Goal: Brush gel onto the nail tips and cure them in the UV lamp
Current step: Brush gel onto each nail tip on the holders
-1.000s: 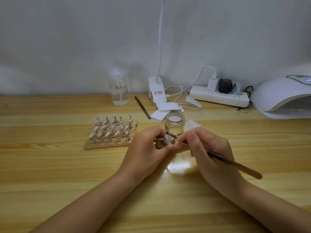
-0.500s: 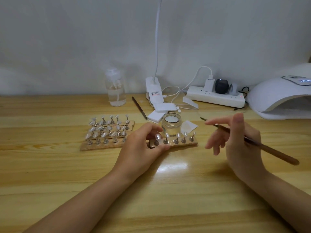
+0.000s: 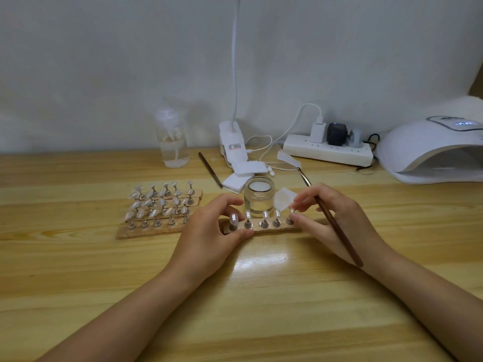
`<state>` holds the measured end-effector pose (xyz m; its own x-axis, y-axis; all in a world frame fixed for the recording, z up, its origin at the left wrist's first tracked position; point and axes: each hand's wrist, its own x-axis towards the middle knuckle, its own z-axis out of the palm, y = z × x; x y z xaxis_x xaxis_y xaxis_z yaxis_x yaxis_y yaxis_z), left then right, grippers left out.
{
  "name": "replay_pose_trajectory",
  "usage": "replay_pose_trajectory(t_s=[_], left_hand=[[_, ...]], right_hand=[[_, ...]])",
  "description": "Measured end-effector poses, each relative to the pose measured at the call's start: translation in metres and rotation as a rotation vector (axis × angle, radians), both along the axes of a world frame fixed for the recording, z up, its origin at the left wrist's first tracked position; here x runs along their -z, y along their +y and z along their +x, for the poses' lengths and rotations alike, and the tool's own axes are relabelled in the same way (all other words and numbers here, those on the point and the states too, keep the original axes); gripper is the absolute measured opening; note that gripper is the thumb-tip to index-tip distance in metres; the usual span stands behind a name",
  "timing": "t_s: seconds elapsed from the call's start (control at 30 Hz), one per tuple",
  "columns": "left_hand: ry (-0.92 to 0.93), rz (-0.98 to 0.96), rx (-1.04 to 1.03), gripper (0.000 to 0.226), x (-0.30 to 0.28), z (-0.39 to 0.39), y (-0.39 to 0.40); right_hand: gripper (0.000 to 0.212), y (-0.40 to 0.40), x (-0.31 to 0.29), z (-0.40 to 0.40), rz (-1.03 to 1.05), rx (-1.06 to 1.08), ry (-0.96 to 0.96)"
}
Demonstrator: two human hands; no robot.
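Note:
A wooden strip with several clear nail tips on metal stands lies in front of me at the table's middle. My left hand grips its left end. My right hand pinches its right end while keeping a brown gel brush tucked between its fingers, bristles pointing away from me. An open glass jar of clear gel stands just behind the strip. The white UV lamp sits at the far right, its opening facing left.
More strips of nail tips lie to the left. Behind are a clear pump bottle, a second brush, white pads, a clip lamp base, cables and a power strip. The wall is close behind.
My right hand lifted the brush away from the nail tip, swung out to the right, then came back and took hold of the strip's right end. My left hand stayed on the strip.

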<state>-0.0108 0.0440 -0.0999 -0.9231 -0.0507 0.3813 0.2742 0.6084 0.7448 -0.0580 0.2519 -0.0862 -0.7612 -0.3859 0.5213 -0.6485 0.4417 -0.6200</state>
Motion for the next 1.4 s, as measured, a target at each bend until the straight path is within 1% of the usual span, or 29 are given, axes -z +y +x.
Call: replay_pose_trajectory(t_s=[0.1,0.2,0.3,0.5,0.63,0.77,0.83,0.93,1.0,1.1,1.2,1.27,1.33,1.4], left_hand=[[-0.008,-0.006,0.003,0.044,0.000,0.000,0.000],[-0.011,0.008,0.007,0.044,0.001,0.000,0.000],[-0.017,-0.006,0.007,0.044,0.001,0.000,0.000],[-0.022,-0.002,0.011,0.044,-0.001,0.002,0.001],[-0.011,-0.012,0.015,0.044,-0.002,0.004,0.002],[0.010,-0.032,0.013,0.043,-0.003,0.006,0.004],[0.077,-0.057,0.016,0.043,-0.005,0.008,0.006],[0.267,-0.104,0.092,0.035,-0.009,0.010,0.008],[0.346,-0.162,0.133,0.031,-0.009,0.012,0.009],[0.385,-0.203,0.148,0.027,-0.008,0.012,0.010],[0.419,-0.208,0.154,0.023,-0.007,0.011,0.010],[0.439,-0.209,0.160,0.021,-0.007,0.011,0.009],[0.457,-0.182,0.165,0.018,-0.008,0.011,0.009],[0.460,-0.141,0.154,0.017,-0.010,0.012,0.010]], right_hand=[[0.024,0.000,0.000,-0.001,0.010,-0.015,-0.008],[0.023,0.001,0.001,-0.002,-0.016,-0.021,-0.059],[0.022,0.001,0.001,-0.004,-0.077,-0.019,-0.107],[0.022,0.003,0.000,-0.005,-0.223,0.030,-0.141],[0.025,-0.002,0.000,0.002,-0.206,0.025,0.003],[0.019,-0.013,0.003,0.012,-0.173,-0.044,0.196],[0.020,-0.018,0.004,0.018,-0.185,-0.103,0.250],[0.018,-0.022,0.004,0.023,-0.187,-0.153,0.331],[0.020,-0.024,0.005,0.026,-0.180,-0.186,0.343],[0.022,-0.026,0.005,0.028,-0.160,-0.212,0.343],[0.024,-0.027,0.005,0.028,-0.161,-0.207,0.334],[0.022,-0.027,0.005,0.029,-0.163,-0.204,0.325],[0.018,-0.028,0.004,0.029,-0.166,-0.184,0.324],[0.018,-0.027,0.000,0.028,-0.176,-0.155,0.321]])
